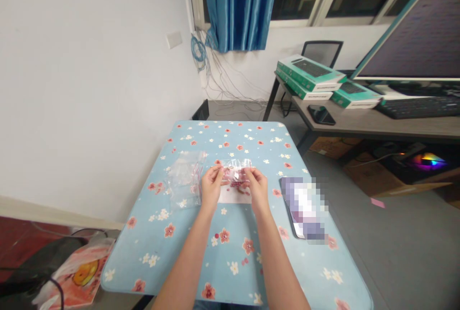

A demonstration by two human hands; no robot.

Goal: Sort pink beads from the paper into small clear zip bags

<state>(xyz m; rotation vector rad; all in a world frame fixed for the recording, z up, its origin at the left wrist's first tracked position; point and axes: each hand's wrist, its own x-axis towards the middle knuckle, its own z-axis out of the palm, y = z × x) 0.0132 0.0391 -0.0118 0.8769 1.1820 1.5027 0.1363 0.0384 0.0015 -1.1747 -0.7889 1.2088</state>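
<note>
Above the middle of the flowered table (224, 221), a small clear plastic bag (235, 170) is stretched between my two hands. My left hand (212, 185) pinches its left side, and my right hand (258, 188) pinches its right side. Under the bag lies a white sheet (230, 198) with small dark red, bead-like pieces (240, 186) on it; whether they are loose or printed I cannot tell. Left of my left hand, several clear zip bags (185, 180) with reddish seal lines lie flat. A phone (300, 209), its screen blurred out, rests to the right of my right hand.
A white wall (89, 85) runs along the left. At the right stands a desk (345, 125) with green keyboard boxes (311, 73), a dark phone (321, 114), a keyboard (420, 107) and a monitor (413, 37). A plastic bag with orange print (81, 271) sits at lower left.
</note>
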